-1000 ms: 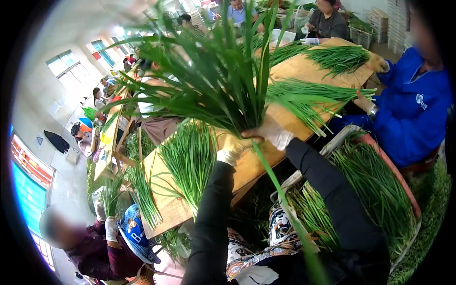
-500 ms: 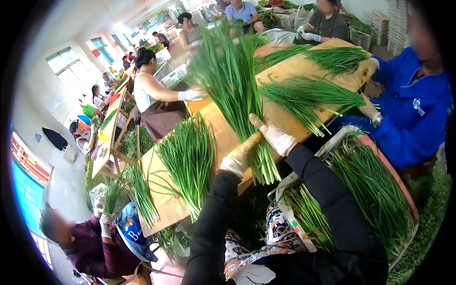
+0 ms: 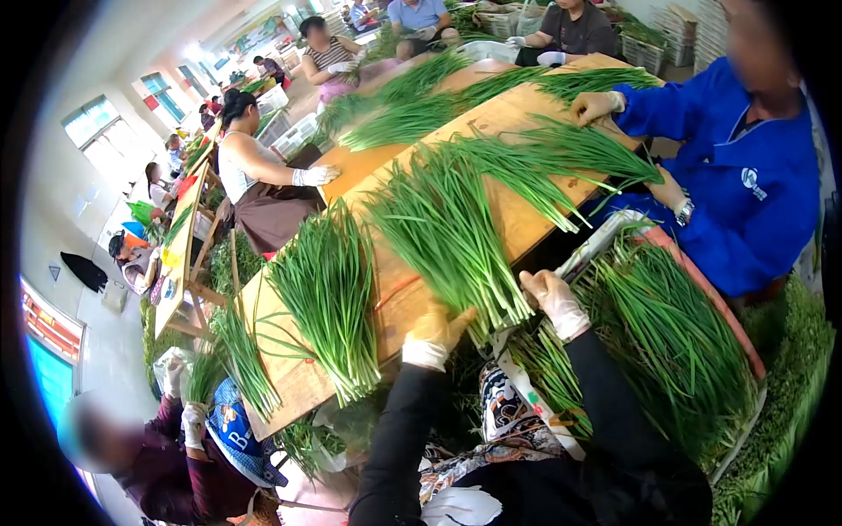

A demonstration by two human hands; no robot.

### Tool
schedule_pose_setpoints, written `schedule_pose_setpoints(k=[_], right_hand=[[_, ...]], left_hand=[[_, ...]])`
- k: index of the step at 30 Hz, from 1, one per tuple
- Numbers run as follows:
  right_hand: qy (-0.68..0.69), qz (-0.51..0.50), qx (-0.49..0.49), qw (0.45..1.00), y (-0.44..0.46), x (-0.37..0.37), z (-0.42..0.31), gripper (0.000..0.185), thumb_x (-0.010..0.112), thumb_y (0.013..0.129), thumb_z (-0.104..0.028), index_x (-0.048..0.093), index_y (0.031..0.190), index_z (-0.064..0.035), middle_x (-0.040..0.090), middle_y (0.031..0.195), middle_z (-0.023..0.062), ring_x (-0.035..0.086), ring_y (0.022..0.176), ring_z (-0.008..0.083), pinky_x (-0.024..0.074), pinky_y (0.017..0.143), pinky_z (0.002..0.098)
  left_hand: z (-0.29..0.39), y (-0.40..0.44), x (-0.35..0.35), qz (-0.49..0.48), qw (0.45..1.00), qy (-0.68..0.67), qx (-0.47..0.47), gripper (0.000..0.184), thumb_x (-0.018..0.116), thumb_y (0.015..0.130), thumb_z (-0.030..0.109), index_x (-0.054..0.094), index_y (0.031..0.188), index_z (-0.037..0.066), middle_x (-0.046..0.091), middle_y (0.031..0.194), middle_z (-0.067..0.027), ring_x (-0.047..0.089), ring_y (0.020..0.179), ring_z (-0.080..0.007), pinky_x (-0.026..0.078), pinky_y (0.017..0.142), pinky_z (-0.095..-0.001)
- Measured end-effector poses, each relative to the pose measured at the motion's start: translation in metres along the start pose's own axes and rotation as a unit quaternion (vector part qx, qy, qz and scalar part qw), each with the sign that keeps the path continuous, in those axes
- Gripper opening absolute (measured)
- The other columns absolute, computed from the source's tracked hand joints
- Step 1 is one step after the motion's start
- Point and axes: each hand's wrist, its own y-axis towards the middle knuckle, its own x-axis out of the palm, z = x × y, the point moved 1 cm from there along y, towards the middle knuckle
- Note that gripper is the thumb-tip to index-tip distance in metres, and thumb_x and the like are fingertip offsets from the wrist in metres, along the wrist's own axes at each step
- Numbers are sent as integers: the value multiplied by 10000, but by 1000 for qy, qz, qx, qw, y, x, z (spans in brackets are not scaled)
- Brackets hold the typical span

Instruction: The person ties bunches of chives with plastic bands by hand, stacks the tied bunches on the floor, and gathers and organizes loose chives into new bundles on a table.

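A loose bunch of garlic chives [image 3: 460,237] lies on the wooden table [image 3: 403,311], its pale stem ends reaching the near edge. My left hand [image 3: 436,333], in a whitish glove, is beside the stem ends on their left, thumb and fingers apart. On the other side my gloved right hand [image 3: 556,302] is close to the stem ends, its fingers loosely bent and holding nothing; whether it touches them I cannot tell. Left of this bunch, a second bunch of chives [image 3: 329,302] lies with its stems toward me.
A lined basket of chives [image 3: 671,342] stands by my right arm. A co-worker in a blue jacket [image 3: 737,175] handles chives [image 3: 561,158] across the table. Another person in a dark red top [image 3: 175,456] sits at left near a blue patterned bag [image 3: 237,430].
The bunch I held upright in both hands now lies on the table, leaves fanned away from me. Both hands have let go and moved apart to either side of its stems.
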Motion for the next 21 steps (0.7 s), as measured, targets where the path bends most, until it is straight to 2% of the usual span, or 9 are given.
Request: schedule_pose_setpoints(k=[2, 4, 7, 8, 10, 12, 13, 16, 21], right_hand=[[66, -119, 114, 984, -9, -5, 1, 431, 590, 761, -476, 534, 698, -52, 488, 603, -6, 430, 539, 105, 384, 515, 268], [218, -224, 213, 926, -9, -3, 4, 372, 597, 773, -431, 579, 782, -59, 518, 623, -40, 432, 524, 49, 365, 472, 213], [376, -256, 207, 866, -8, 15, 11, 244, 576, 810, -284, 593, 888, -53, 548, 655, -48, 432, 518, 18, 339, 453, 164], [403, -280, 186, 851, -5, 22, 17, 187, 552, 831, -200, 598, 929, -47, 560, 675, -34, 437, 516, 31, 343, 464, 160], [426, -258, 245, 831, -3, 33, 17, 146, 553, 819, -146, 582, 896, -26, 549, 704, -18, 453, 556, 46, 370, 510, 182], [214, -227, 142, 939, 4, 31, 14, 131, 570, 807, -140, 563, 852, -17, 531, 720, -6, 454, 590, 60, 381, 549, 200], [198, -176, 101, 959, 5, 27, 11, 222, 670, 743, -221, 538, 665, -60, 488, 603, -19, 380, 516, 59, 307, 447, 225], [380, -63, 184, 904, 0, 16, 5, 217, 635, 776, -214, 535, 685, -44, 555, 643, 9, 473, 510, 76, 348, 429, 202], [283, -78, 232, 927, -7, -4, 7, 422, 443, 873, -377, 614, 741, -15, 619, 624, 58, 419, 405, 52, 305, 383, 172]], left_hand=[[22, -3, -23, -73, 974, 198, -79, 596, 599, 732, 501, 517, 979, -36, 605, 711, -186, 605, 649, -294, 468, 607, -345], [53, 0, -35, -76, 936, 319, -125, 507, 562, 752, 512, 557, 845, 13, 594, 648, -180, 591, 579, -304, 463, 579, -375], [67, 15, -25, 8, 964, 267, -19, 414, 566, 764, 463, 545, 793, 51, 599, 660, -148, 601, 605, -265, 461, 556, -371], [80, 22, -24, -66, 970, 230, 40, 356, 571, 777, 399, 553, 954, 91, 604, 913, -142, 587, 845, -269, 457, 703, -393], [73, 32, -6, 16, 914, 253, 316, 457, 541, 784, 422, 482, 1147, 151, 479, 1198, -87, 435, 1115, -289, 352, 896, -436], [59, 39, 1, -46, 918, 282, 274, 503, 517, 790, 446, 432, 1203, 171, 415, 1259, -64, 362, 1170, -303, 281, 942, -456], [54, 41, 3, -109, 915, 312, 231, 552, 493, 795, 470, 381, 1258, 192, 351, 1321, -42, 289, 1226, -317, 210, 988, -475], [42, 35, 3, -73, 930, 294, 208, 569, 464, 787, 519, 394, 1244, 187, 364, 1311, -48, 298, 1223, -328, 205, 992, -465], [29, 30, 13, -22, 947, 249, 200, 580, 520, 763, 493, 394, 1242, 192, 354, 1317, -41, 298, 1215, -331, 164, 1007, -452]])
